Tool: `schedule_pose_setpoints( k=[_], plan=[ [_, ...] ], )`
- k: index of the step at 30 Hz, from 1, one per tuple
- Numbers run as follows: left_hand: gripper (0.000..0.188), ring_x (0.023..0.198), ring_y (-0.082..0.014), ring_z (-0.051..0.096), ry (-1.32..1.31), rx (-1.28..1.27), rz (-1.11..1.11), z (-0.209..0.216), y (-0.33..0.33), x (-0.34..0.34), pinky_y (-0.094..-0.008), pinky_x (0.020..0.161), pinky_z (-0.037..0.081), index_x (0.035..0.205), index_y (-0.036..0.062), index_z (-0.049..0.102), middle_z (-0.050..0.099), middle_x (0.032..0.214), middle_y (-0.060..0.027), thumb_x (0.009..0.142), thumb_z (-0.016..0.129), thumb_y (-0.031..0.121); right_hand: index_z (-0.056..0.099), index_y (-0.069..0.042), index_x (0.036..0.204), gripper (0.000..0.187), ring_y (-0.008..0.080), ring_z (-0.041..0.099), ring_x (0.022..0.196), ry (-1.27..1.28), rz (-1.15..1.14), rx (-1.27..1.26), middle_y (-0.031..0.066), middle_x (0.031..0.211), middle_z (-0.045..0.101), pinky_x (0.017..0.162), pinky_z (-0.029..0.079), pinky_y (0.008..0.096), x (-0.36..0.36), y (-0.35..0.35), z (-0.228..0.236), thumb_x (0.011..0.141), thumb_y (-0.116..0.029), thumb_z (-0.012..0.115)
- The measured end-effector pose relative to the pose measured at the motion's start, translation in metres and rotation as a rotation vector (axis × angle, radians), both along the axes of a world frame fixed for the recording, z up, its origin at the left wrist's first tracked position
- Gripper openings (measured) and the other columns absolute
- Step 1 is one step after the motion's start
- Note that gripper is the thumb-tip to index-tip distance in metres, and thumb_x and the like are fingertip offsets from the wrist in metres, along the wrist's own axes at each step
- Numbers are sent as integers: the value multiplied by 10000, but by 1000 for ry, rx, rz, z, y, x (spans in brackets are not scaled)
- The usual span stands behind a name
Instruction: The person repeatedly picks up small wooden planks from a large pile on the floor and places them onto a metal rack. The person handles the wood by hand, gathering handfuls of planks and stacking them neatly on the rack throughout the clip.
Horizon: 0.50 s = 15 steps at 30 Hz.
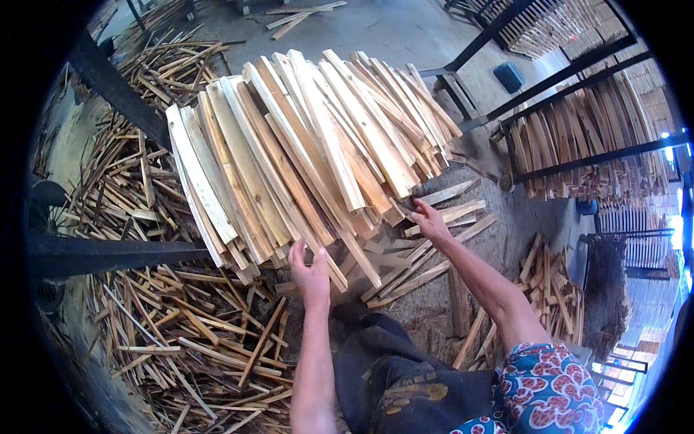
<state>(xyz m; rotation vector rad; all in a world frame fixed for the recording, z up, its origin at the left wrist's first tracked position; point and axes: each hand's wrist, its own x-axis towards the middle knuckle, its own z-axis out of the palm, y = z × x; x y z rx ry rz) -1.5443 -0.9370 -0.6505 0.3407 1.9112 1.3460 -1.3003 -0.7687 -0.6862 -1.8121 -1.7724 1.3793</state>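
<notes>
In front of me lies a wide stack of long pale wooden strips [260,181], side by side with their near ends uneven. Several strips lie crosswise on top. My left hand [311,275] is at the near ends, left of the middle, thumb and fingers apart beside a protruding strip [337,273]. Farther right, my right hand [432,223] reaches to the stack's near right edge, its thumb and forefinger apart by the strip ends. Neither hand shows a strip clearly enclosed in its fingers. What supports the stack is mostly hidden beneath it.
Loose strips [202,333] pile up on the floor at left, around dark metal bars [123,254]. More strips [426,278] lie under the stack's right side. A rack of upright strips [585,137] stands at right. A blue container [509,77] sits on the floor farther back.
</notes>
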Motion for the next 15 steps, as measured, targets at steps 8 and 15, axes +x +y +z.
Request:
schedule_pose_setpoints(
  k=[8,15],
  plan=[
    [492,647,-238,501,-1260,-89,485,-60,-64,73,-437,607,432,932,110,486,498,837,-61,788,412,574,189,-151,1306,690,349,369,1115,555,-654,-575,175,1296,304,827,342,549,-19,1,-29,787,-550,408],
    [754,1028,-399,352,-1590,200,637,-79,-38,133,-550,873,316,1238,94,271,319,1194,-193,739,336,656,365,-111,1244,743,312,373,1123,889,-1109,-652,138,1229,402,929,228,521,-71,-33,-70,762,-666,259]
  ],
)
